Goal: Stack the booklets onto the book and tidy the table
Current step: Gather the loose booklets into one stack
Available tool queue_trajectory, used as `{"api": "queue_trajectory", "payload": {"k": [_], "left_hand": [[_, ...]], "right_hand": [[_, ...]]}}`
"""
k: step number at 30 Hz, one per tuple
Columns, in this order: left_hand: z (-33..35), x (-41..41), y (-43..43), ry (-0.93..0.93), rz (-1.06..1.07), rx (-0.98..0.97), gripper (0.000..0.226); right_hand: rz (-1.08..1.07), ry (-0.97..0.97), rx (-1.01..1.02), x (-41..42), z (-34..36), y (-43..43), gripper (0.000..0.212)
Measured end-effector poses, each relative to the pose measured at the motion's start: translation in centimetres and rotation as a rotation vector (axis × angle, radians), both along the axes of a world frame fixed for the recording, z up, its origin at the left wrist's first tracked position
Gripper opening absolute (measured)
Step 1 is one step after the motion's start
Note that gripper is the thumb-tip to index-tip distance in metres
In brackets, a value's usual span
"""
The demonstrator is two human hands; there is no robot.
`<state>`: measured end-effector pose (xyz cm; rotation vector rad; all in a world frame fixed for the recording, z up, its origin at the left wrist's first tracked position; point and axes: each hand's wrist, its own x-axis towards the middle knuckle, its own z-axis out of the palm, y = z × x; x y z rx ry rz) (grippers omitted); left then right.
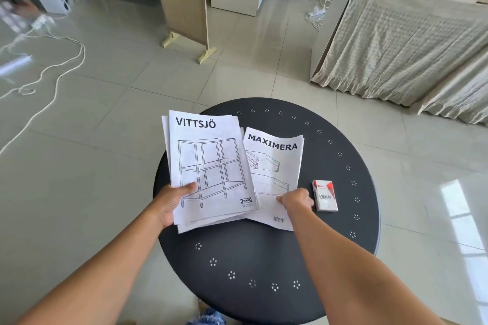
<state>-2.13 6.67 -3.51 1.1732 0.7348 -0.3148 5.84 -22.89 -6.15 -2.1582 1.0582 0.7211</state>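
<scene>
Left hand (171, 203): it is gripping the VITTSJÖ booklet (208, 166) at its near-left corner, thumb lying on the cover and fingers hidden beneath, so the grip is closed on the paper. More sheets are showing under that cover, so it is probably holding a small bundle rather than one booklet.

Right hand (297, 199): it is pinching the near edge of the MAXIMERA booklet (274, 174), fingers curled tight; whether the paper is already caught or only being pressed down is hard to tell from this angle.

Booklets: both are lying with their long axes running away from the person, titles at the far end. VITTSJÖ is sitting to the left, tilted a little and overlapping the left edge of MAXIMERA, its left side hanging past the rim of the table (264, 258).

Key relation: MAXIMERA is lying directly right of the left hand's bundle, touching it, and the right hand is the nearer one. The coming move is likely a short slide or lift leftward, keeping the long axes parallel so the edges meet.

Book: none is showing plainly; it may be hidden under the papers.

Pack (325, 195): a small red-and-white pack is resting just right of the right hand, apart from the booklets, waiting to be tidied.
</scene>
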Motion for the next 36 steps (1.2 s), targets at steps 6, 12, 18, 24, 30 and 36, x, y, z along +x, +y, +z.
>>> {"api": "queue_trajectory", "payload": {"k": [6,12,18,24,30,36], "left_hand": [[0.8,0.2,0.2,0.021,-0.043,0.01,0.044],[2.6,1.1,-1.2,-0.013,-0.123,0.045,0.037],[3.5,2.2,-3.0,-0.054,-0.188,-0.005,0.049],[4.1,2.6,-3.5,-0.072,-0.197,-0.068,0.06],[3.8,1.6,-2.2,-0.103,-0.138,-0.163,0.087],[3.2,0.5,0.1,-0.087,-0.005,-0.114,0.061]], "right_hand": [[-0.075,-0.328,0.243,-0.7,1.6,-1.4,0.021],[-0.058,-0.465,0.381,-0.7,4.6,-3.7,0.03],[-0.056,-0.374,0.631,0.2,5.3,-3.4,0.03],[-0.028,-0.376,0.789,0.2,6.2,-1.0,0.028],[0.116,-0.254,1.013,0.2,6.8,1.3,0.042],[0.275,-0.18,0.862,2.0,5.6,3.6,0.045]]}}
